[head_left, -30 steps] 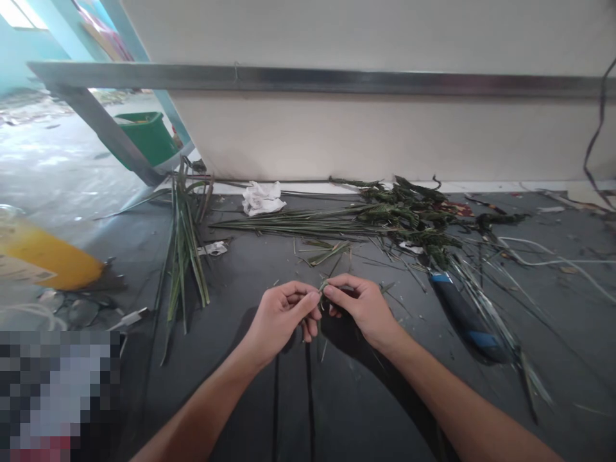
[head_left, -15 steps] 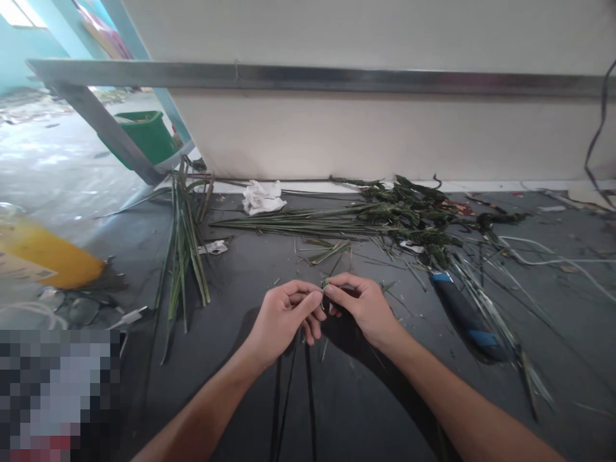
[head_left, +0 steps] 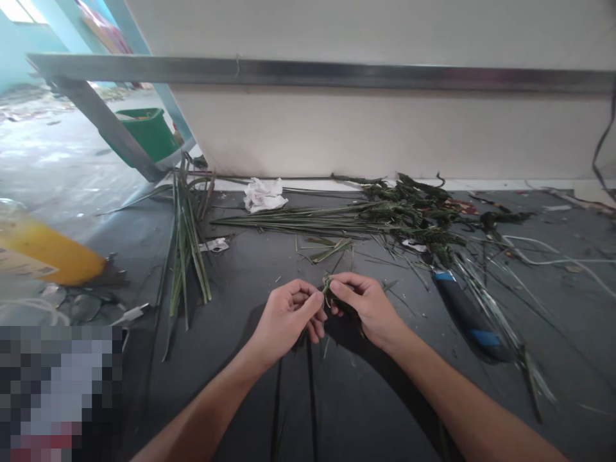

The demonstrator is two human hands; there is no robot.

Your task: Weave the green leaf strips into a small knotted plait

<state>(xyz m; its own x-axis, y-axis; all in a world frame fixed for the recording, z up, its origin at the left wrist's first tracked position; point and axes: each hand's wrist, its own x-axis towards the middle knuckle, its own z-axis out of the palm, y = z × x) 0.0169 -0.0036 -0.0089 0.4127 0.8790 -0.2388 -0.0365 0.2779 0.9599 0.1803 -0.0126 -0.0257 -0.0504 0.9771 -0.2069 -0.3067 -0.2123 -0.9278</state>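
Above the dark floor, my two hands meet at a small green leaf strip (head_left: pixel 328 286) that looks folded or woven. My right hand (head_left: pixel 369 307) pinches it between thumb and forefinger. Thumb and fingers of my left hand (head_left: pixel 287 318) close at its left side, with the lower fingers curled. The exact grip is partly hidden behind the fingertips. Long, thin dark lines (head_left: pixel 312 391) run down below my left hand; whether they are leaf strips or shadows is unclear. Beyond the hands lie loose leaf scraps (head_left: pixel 332 249).
Long leaves (head_left: pixel 183 250) lie at left, with more stems (head_left: pixel 298 222) and woven leaf pieces (head_left: pixel 409 212) along the wall. A black-and-blue handled object (head_left: pixel 466 314) lies right. Crumpled tissue (head_left: pixel 264 195), an orange bottle (head_left: pixel 58 250) and a green bin (head_left: pixel 149 135) are left.
More of the green leaf strip shows above my fingertips. My right fingers have shifted slightly along it; both hands stay close together. The view has moved slightly.
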